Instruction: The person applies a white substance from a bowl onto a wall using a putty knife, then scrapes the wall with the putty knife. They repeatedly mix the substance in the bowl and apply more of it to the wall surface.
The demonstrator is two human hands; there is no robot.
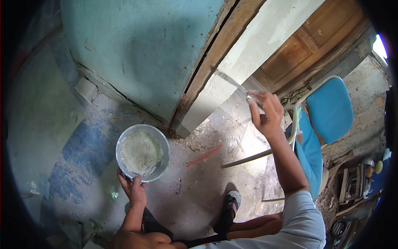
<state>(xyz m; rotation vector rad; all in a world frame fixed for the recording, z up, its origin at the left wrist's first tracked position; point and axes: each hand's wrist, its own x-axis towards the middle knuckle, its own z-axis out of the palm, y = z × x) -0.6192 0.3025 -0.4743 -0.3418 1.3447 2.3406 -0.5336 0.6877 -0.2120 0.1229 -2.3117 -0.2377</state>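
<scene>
My left hand [134, 191] grips the near rim of a round grey metal pot [165, 146], fingers under its side and thumb at the edge. A pale, lumpy plaster-like mix [140, 153] lies in it. My right hand [267, 113] is closed around the handle of what looks like a narrow putty knife [233, 81]. Its tip meets the white plastered strip [244, 54] close to the bare wooden edge [222, 56]. The handle is mostly hidden by my fingers.
A blue-seated chair [329, 110] with a pale metal frame stands right of my right arm. A turquoise panel [137, 50] rises at left, a brown wooden door [306, 45] behind. A red strip [204, 155] and debris lie on the dusty floor [190, 178].
</scene>
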